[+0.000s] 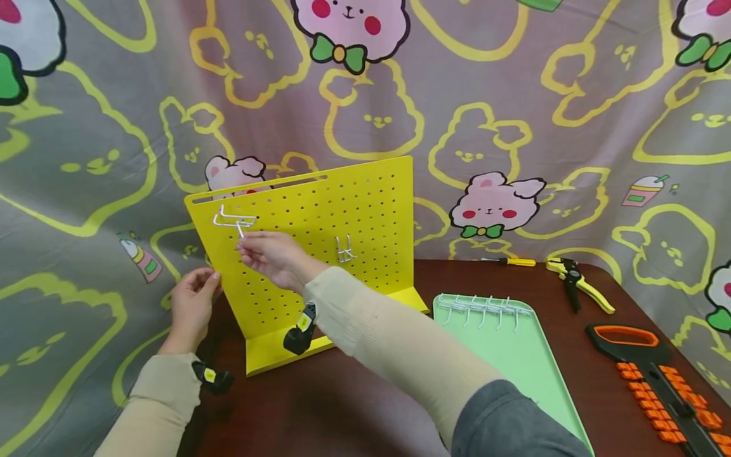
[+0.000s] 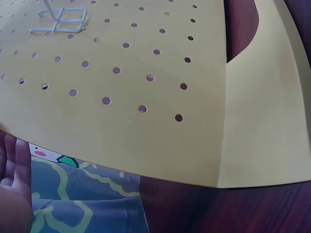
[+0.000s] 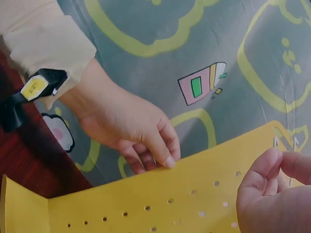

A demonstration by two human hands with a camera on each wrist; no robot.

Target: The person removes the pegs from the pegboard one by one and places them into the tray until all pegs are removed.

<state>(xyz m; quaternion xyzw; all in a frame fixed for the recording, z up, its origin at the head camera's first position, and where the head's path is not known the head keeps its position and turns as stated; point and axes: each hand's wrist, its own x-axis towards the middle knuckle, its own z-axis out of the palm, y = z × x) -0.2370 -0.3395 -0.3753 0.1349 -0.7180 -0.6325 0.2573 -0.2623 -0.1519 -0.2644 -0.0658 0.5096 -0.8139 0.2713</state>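
Observation:
A yellow pegboard (image 1: 371, 209) stands upright on the dark table, its foot lip towards me. My left hand (image 1: 191, 308) grips its left edge, thumb on the front face and the other fingers behind; in the right wrist view the left hand (image 3: 131, 121) shows this from above. Near the upper left corner, my right hand (image 1: 274, 257) pinches a white wire hook (image 1: 234, 221) between thumb and fingertips, its two prongs sticking out to the left. A second white wire hook (image 1: 345, 251) sits on the board right of centre; this hook (image 2: 58, 20) also shows in the left wrist view.
Right of the board lies a light green tray (image 1: 514, 368) with several white wire hooks (image 1: 485, 308) along its far end. Beyond are a yellow-handled screwdriver (image 1: 520, 261), yellow-and-black pliers (image 1: 579, 282) and a black holder with orange pieces (image 1: 657, 381). A patterned cloth (image 1: 371, 108) hangs behind.

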